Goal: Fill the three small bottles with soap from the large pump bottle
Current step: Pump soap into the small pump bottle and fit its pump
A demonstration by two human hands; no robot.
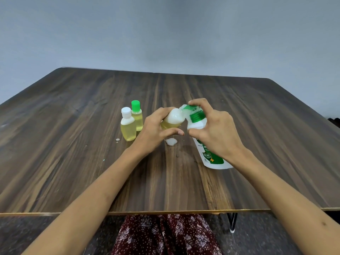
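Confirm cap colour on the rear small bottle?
Green cap; the bottle stands on the table, clearest in the head view.

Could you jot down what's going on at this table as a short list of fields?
left hand: grips a small clear bottle of yellow liquid, foam at its top
right hand: fingers curled around the large white pump bottle with green label
standing apart: white-capped small bottle, green-capped small bottle, both yellow-filled
spills: white foam blobs on the dark wooden table

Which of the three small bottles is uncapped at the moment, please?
The small bottle in the left hand, held tilted against the pump bottle; the white-capped bottle and green-capped bottle stand closed.
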